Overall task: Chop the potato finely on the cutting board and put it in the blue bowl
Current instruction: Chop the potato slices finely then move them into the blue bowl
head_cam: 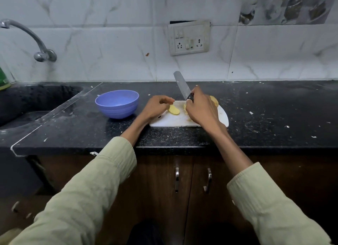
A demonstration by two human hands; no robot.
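1. Gripping the knife (pixel 182 85) handle, the right hand (pixel 200 109) holds the blade raised over the cutting board (pixel 175 119).
2. Left hand (pixel 157 106) fingertips pinch a potato slice (pixel 173 110) lying on the board; the blue bowl (pixel 117 104) sits just beside.
3. Cut potato is probably firm, wet and slippery, so hold it flat-side down with fingertips curled back.

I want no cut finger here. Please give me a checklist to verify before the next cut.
1. Right hand grips knife firmly: ok.
2. Blade lifted, pointing away: ok.
3. Left hand holds slice: ok.
4. Left fingertips curled away from the blade's path: cannot tell.
5. Slice lies on board: ok.
6. Bowl beside board, empty: ok.
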